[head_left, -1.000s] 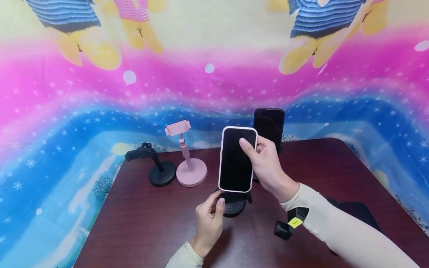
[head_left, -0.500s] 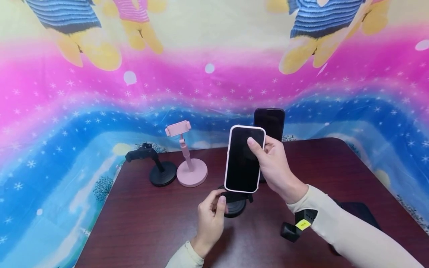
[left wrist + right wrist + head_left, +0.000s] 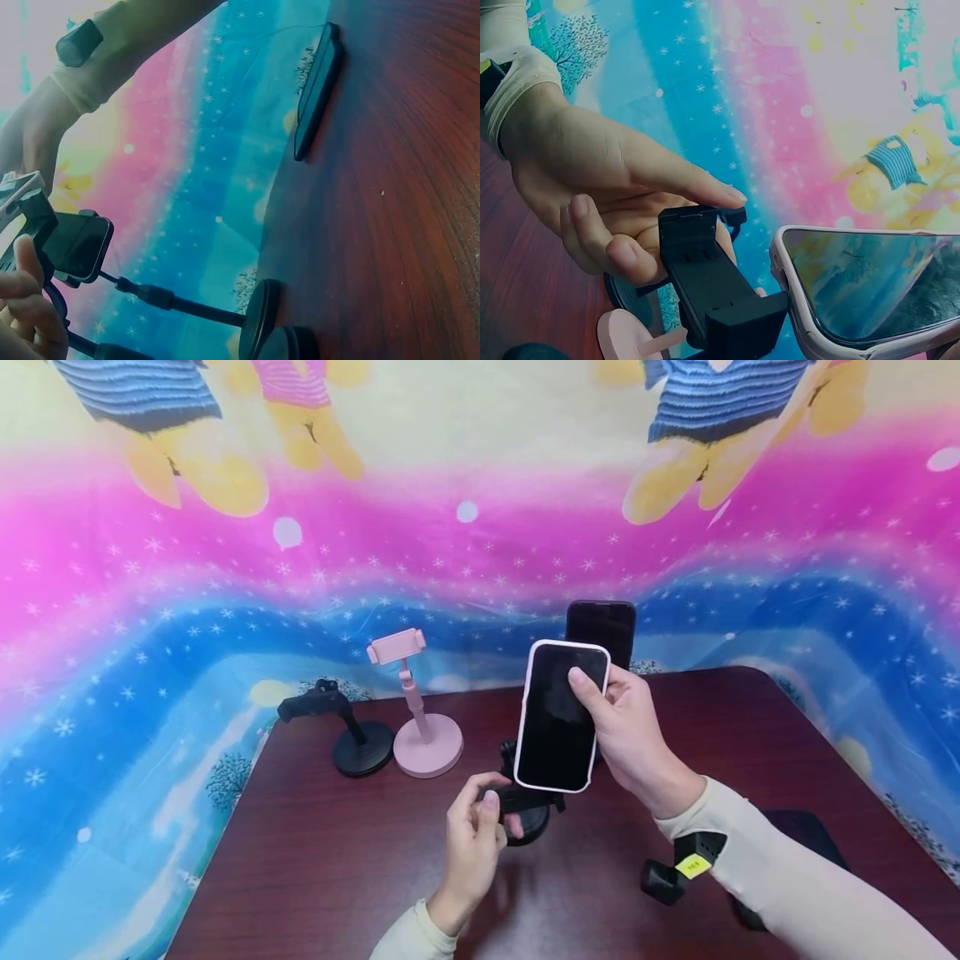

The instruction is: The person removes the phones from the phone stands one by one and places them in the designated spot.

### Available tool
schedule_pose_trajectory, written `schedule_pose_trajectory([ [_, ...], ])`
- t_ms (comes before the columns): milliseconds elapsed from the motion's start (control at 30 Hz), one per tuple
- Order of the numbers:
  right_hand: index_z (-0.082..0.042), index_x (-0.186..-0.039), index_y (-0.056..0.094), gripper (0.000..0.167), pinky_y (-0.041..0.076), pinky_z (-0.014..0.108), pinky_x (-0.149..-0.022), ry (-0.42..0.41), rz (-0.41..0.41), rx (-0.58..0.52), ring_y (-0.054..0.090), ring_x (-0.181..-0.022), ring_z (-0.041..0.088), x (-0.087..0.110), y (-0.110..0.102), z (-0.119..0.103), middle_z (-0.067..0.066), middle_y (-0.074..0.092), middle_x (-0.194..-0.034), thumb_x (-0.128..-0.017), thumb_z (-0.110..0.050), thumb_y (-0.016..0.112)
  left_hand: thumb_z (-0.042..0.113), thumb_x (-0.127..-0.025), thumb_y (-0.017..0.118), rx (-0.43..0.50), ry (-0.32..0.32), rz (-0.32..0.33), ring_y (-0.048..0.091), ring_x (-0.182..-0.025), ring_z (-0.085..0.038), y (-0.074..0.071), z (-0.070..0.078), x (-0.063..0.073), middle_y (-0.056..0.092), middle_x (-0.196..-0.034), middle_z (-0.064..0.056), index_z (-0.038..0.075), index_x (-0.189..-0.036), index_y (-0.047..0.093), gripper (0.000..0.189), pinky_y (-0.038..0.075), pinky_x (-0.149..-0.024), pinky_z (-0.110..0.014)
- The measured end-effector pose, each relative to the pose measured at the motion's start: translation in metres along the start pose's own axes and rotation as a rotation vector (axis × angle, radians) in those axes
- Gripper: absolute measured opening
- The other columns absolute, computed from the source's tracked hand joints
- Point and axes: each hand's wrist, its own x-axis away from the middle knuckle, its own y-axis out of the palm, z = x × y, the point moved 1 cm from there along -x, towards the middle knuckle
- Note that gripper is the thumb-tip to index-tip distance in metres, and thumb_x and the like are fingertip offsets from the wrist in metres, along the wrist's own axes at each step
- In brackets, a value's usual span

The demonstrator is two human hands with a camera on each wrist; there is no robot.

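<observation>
2 cream sleeves (image 3: 787, 868); black wristband (image 3: 705, 843), yellow label (image 3: 693, 867).

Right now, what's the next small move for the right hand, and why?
Probably bring the white-edged phone across and down into the black clamp. The right hand already grips the phone, the left hand holds the clamp, and the right wrist view shows the clamp without a phone in it and the phone beside it.
</observation>
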Motion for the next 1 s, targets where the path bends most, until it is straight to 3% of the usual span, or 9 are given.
schedule_pose_trajectory([
  [267,-0.019,-0.115,0.068,0.016,0.061,0.026,-0.08,-0.001,0.002,-0.012,0.075,-0.088,0.008,0.002,-0.007,-0.002,-0.009,0.078,-0.099,-0.104,-0.017,0.056,0.001,-0.109,0.033,0.045,0.016,-0.076,0.044,-0.031,-0.022,-0.003,0.001,-0.001,0.065,-0.073,-0.037,-0.007,-0.127,0.055,0.03,0.039,-0.031,-0.025],
  [533,-0.02,-0.113,0.069,0.015,0.062,0.026,-0.079,-0.004,0.009,-0.028,0.076,-0.087,0.008,0.004,-0.012,-0.004,-0.008,0.078,-0.098,-0.104,-0.017,0.057,0.001,-0.108,0.036,0.072,0.006,-0.107,0.048,-0.033,-0.026,-0.007,0.0,0.0,0.066,-0.086,-0.042,-0.01,-0.134,0.054,0.034,0.04,-0.029,-0.032],
  [767,-0.02,-0.112,0.069,0.014,0.061,0.025,-0.079,0.001,0.011,-0.03,0.075,-0.087,0.007,0.006,-0.018,-0.007,-0.008,0.078,-0.098,-0.104,-0.017,0.057,0.003,-0.108,0.038,0.105,-0.052,-0.147,0.052,-0.04,-0.002,-0.007,0.001,0.0,0.065,-0.091,-0.044,-0.009,-0.14,0.048,0.035,0.04,-0.03,-0.032],
  [1000,-0.021,-0.113,0.07,0.016,0.061,0.024,-0.079,-0.003,0.008,-0.028,0.075,-0.087,0.007,0.009,-0.021,-0.009,-0.008,0.078,-0.099,-0.104,-0.015,0.057,0.001,-0.106,0.043,0.1,-0.034,-0.16,0.052,-0.038,-0.012,-0.009,-0.002,0.001,0.067,-0.091,-0.041,-0.004,-0.14,0.05,0.035,0.045,-0.036,-0.023],
])
